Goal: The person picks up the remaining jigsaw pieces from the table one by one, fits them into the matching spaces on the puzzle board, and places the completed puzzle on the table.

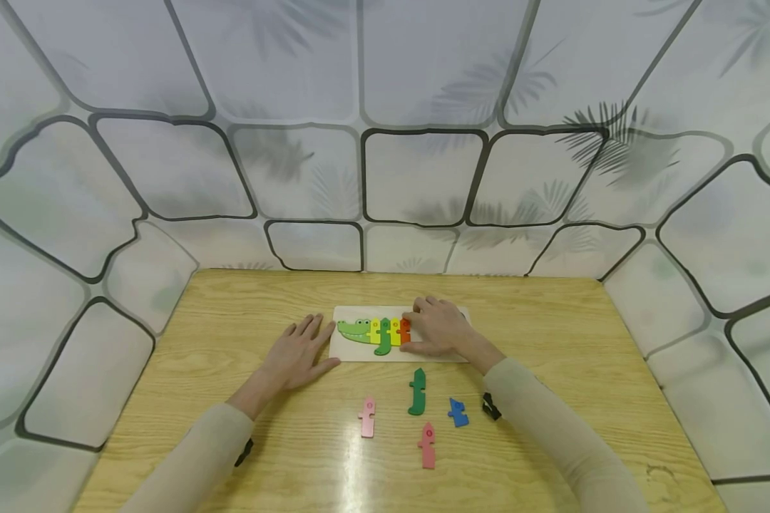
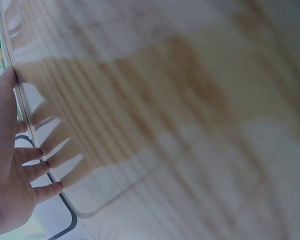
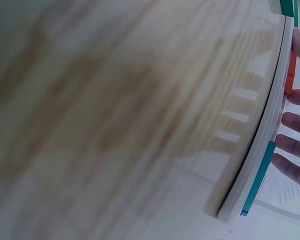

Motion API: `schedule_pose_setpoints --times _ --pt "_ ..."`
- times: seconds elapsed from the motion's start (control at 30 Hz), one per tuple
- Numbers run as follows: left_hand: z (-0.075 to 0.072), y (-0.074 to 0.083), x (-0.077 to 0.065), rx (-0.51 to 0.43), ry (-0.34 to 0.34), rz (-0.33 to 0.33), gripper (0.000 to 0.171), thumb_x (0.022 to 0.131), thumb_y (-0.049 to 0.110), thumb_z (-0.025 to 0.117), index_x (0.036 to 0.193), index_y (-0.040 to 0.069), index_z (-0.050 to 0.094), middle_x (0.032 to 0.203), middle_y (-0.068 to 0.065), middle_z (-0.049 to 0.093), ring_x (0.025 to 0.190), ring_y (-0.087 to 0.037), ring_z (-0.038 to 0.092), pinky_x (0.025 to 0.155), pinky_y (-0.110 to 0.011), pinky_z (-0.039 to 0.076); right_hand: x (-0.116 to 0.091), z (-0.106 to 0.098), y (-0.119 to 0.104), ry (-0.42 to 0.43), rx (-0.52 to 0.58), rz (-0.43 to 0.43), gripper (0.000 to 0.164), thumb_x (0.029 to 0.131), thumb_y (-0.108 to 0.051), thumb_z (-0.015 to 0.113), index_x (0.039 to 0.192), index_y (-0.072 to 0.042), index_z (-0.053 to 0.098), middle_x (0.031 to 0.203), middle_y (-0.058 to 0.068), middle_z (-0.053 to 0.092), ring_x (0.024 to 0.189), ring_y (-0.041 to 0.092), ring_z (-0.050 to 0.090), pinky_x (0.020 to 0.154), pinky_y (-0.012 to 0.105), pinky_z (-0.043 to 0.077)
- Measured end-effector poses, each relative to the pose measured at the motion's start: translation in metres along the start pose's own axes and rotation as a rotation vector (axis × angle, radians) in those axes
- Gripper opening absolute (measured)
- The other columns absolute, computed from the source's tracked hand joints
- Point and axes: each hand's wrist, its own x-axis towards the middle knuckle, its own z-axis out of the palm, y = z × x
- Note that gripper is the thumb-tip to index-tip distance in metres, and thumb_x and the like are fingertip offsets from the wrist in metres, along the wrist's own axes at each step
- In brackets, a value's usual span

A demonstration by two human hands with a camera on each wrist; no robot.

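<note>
A white puzzle board (image 1: 351,358) lies on the wooden table, with a green crocodile head (image 1: 356,330), yellow pieces and a green leg piece (image 1: 384,336) joined in a row on it. My right hand (image 1: 441,326) is over the board's right half. Its thumb and index finger pinch an orange-red puzzle piece (image 1: 406,332) at the right end of the row. Under its other fingers, the right wrist view shows a teal piece (image 3: 259,176) on the board. My left hand (image 1: 298,350) rests on the table with fingers spread, index fingertip and thumb tip right at the board's left edge.
Loose puzzle pieces lie in front of the board: a green one (image 1: 418,392), a light pink one (image 1: 368,417), a darker pink one (image 1: 427,446) and a blue one (image 1: 458,412). Patterned walls (image 1: 314,246) enclose the table's back and sides.
</note>
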Motion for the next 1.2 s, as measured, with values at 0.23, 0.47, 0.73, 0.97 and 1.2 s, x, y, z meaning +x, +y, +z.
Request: schedule_pose_setpoints --times 0.23,0.47,0.73,0.97,1.2 --pt "0.001 0.000 0.000 0.004 0.010 0.005 0.080 0.103 0.062 0.054 0.163 0.009 0.041 0.166 -0.026 0.040 0.154 -0.045 0.042 0.120 -0.063 0.042 0.001 0.001 0.001 -0.002 -0.019 -0.006 0.080 0.092 -0.083 0.053 0.140 -0.021 0.069 0.117 0.003 0.065 0.094 0.019 0.057 0.072 0.033 0.051" --pt "0.001 -0.001 0.000 0.000 0.010 0.006 0.081 0.104 0.062 0.053 0.164 0.010 0.040 0.167 -0.026 0.040 0.154 -0.045 0.042 0.121 -0.064 0.042 0.001 -0.001 0.001 -0.014 -0.012 -0.001 0.082 0.092 -0.084 0.052 0.141 -0.020 0.068 0.118 0.002 0.064 0.094 0.018 0.055 0.071 0.031 0.049" --pt "0.001 -0.001 0.000 -0.003 0.009 0.008 0.081 0.104 0.062 0.054 0.164 0.010 0.040 0.167 -0.026 0.039 0.154 -0.045 0.041 0.121 -0.063 0.042 -0.003 -0.005 -0.002 -0.037 0.035 0.023 0.085 0.092 -0.084 0.052 0.145 -0.019 0.063 0.126 0.005 0.063 0.104 0.022 0.057 0.078 0.036 0.053" --pt "0.000 -0.001 0.000 0.000 0.002 0.007 0.081 0.104 0.062 0.053 0.164 0.010 0.039 0.167 -0.026 0.039 0.155 -0.044 0.041 0.121 -0.063 0.042 -0.008 -0.006 -0.004 -0.031 0.074 0.036 0.082 0.093 -0.081 0.053 0.145 -0.019 0.063 0.132 0.006 0.064 0.113 0.025 0.061 0.089 0.042 0.058" --pt "-0.001 0.000 0.000 -0.002 -0.006 0.004 0.081 0.104 0.063 0.053 0.164 0.011 0.039 0.167 -0.025 0.039 0.155 -0.044 0.041 0.121 -0.063 0.041 -0.014 -0.009 -0.008 -0.008 0.081 0.040 0.087 0.090 -0.084 0.054 0.148 -0.020 0.061 0.136 0.007 0.064 0.120 0.028 0.061 0.098 0.047 0.058"
